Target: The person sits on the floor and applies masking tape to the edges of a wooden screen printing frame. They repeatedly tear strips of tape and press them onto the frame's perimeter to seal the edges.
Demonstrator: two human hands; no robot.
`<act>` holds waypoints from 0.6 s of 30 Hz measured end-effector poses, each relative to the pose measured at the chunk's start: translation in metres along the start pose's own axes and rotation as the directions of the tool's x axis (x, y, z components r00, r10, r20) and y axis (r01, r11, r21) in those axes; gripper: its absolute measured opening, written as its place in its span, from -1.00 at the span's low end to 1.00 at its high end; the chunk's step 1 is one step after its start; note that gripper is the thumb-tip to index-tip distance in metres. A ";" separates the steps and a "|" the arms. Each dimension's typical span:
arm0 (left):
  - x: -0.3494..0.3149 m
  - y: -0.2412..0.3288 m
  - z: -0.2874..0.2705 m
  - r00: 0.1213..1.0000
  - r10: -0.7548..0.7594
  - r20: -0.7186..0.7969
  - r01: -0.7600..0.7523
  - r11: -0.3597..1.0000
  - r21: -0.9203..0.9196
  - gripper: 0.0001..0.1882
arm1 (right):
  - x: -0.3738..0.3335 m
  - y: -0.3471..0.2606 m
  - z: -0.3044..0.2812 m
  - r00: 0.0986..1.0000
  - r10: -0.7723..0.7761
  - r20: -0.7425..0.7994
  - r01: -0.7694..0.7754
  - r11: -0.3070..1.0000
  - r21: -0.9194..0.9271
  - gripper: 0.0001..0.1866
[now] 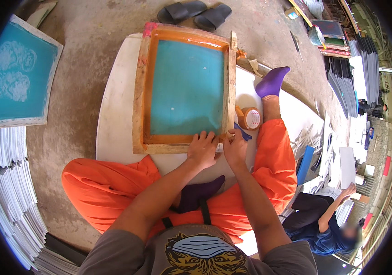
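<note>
"What containers are around you?"

"One small, round, pale tub (292,13), well apart on the floor; I can't tell what's in it."

"And the frame?"

"My rectangular bare-wood frame (138,101) is lined with shiny orange-brown tape (173,139) around a teal mesh (186,87). It lies on a white board (117,105)."

"Where is it from your hands?"

"Directly in front. My left hand (203,149) touches its near bar, fingers bent; my right hand (235,147) is at the near right corner, fingers curled. Whether either is clamped on anything, I can't tell. A brown tape roll (251,118) sits just beyond my right hand, beside the frame."
</note>
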State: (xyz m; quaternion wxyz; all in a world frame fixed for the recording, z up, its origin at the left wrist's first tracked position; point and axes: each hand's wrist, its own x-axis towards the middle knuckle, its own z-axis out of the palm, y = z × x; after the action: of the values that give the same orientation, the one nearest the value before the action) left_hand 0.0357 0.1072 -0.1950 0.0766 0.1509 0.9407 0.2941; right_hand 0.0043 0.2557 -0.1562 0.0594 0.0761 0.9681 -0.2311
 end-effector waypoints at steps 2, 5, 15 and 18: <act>0.002 0.000 -0.001 0.999 -0.005 0.036 0.005 1.000 0.007 -0.34 | 0.002 -0.002 -0.002 0.999 0.041 0.020 -0.041 0.999 0.013 -0.71; 0.006 0.001 0.000 0.997 -0.009 0.077 0.009 1.000 0.011 -0.33 | 0.001 0.005 -0.002 0.999 0.016 0.040 -0.017 1.000 0.004 -0.69; 0.017 -0.002 -0.004 0.987 -0.002 0.161 0.003 1.000 -0.009 -0.31 | -0.004 0.012 -0.015 0.994 -0.099 -0.055 0.088 0.981 -0.172 -0.66; 0.022 0.002 -0.007 0.975 -0.026 0.221 0.025 1.000 0.008 -0.29 | -0.002 0.021 -0.016 0.994 -0.087 -0.064 0.079 0.990 -0.118 -0.66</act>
State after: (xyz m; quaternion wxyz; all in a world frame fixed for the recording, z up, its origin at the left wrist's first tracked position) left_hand 0.0135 0.1126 -0.1898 0.1840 0.1709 0.9289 0.2722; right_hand 0.0084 0.2811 -0.1509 0.0208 0.0399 0.9836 -0.1745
